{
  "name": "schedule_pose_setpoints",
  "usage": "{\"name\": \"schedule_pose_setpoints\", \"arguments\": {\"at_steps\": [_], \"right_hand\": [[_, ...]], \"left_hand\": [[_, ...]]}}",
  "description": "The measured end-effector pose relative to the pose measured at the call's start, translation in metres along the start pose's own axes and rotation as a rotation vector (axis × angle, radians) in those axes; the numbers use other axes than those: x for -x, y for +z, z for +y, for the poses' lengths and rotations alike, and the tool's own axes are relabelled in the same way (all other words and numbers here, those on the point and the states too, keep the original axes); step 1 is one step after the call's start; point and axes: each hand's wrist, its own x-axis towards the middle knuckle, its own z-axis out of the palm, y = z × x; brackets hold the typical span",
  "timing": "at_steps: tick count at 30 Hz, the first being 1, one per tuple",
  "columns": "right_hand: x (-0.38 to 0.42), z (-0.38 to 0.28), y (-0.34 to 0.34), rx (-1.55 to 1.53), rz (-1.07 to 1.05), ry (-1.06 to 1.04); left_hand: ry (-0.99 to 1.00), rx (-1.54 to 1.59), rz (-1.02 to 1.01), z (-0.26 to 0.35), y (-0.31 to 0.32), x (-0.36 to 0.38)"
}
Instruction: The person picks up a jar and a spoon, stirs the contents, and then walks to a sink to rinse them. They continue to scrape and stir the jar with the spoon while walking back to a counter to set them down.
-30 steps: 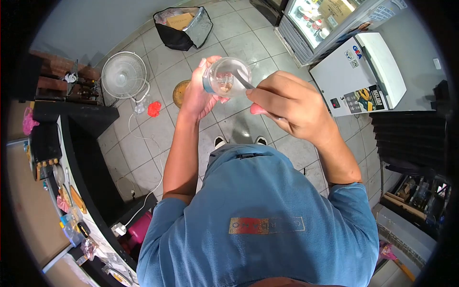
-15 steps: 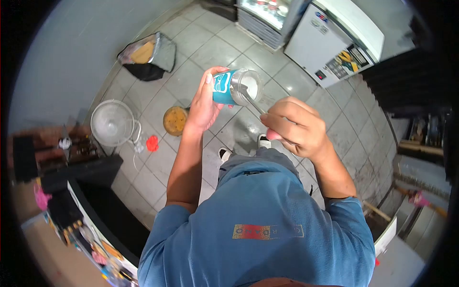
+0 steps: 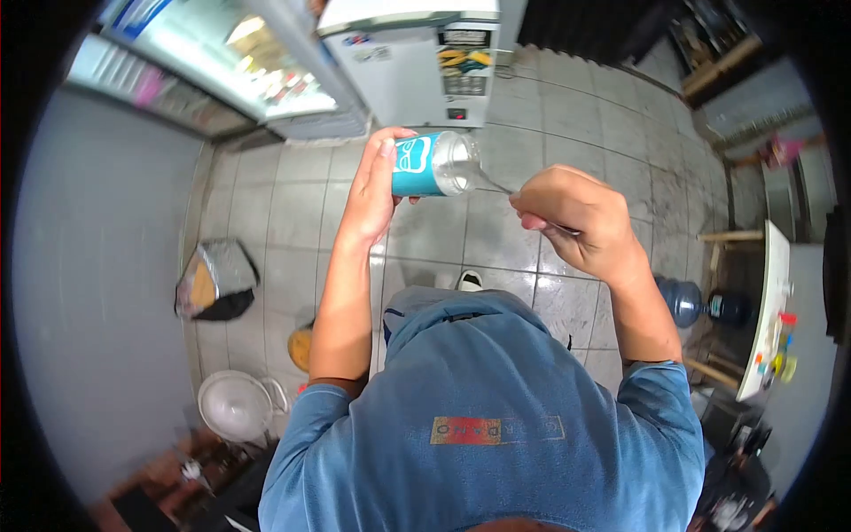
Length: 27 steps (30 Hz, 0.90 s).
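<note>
My left hand (image 3: 368,195) is wrapped around a clear jar with a teal and white label (image 3: 417,167), tipped on its side with its mouth toward the right. In my right hand (image 3: 581,217) is a metal spoon (image 3: 496,184), pinched by its handle. The spoon's far end overlaps the jar's mouth in this view. Part of the handle is hidden by my right fingers.
A white chest freezer (image 3: 403,84) and a lit glass-door fridge (image 3: 306,124) stand ahead on the tiled floor (image 3: 496,222). A foil-lined bag (image 3: 232,270) and a white bucket (image 3: 235,403) are on the left. On the right are a blue water jug (image 3: 681,301) and a white table (image 3: 773,310).
My view has swung toward the right, bringing the freezer and fridge in front of me. My right hand has moved slightly right, drawing the spoon farther out of the jar.
</note>
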Motion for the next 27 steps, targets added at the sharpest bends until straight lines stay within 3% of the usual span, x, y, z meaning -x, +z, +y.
{"name": "schedule_pose_setpoints", "arguments": {"at_steps": [7, 10, 13, 16, 18, 20, 27], "right_hand": [[0.03, 0.042, -0.055, 0.257, 0.141, 0.314], [0.034, 0.07, -0.079, 0.364, 0.238, 0.335], [0.031, 0.092, -0.104, 0.501, 0.203, 0.343], [0.023, 0.117, -0.127, 0.484, 0.277, 0.48], [0.024, 0.135, -0.144, 0.33, 0.466, 0.592], [0.022, 0.148, -0.165, 0.444, 0.459, 0.574], [0.042, 0.17, -0.221, 0.559, 0.585, 0.734]], "left_hand": [[-0.005, -0.04, -0.259, -0.031, 0.08, -0.107], [-0.115, 0.026, -0.346, -0.04, 0.109, -0.153], [-0.081, -0.003, -0.513, -0.05, 0.137, -0.211], [-0.114, -0.012, -0.64, -0.051, 0.172, -0.271], [-0.128, 0.009, -0.722, -0.051, 0.196, -0.305], [-0.138, -0.031, -0.849, -0.047, 0.221, -0.336], [-0.151, -0.091, -1.006, -0.054, 0.322, -0.395]]}}
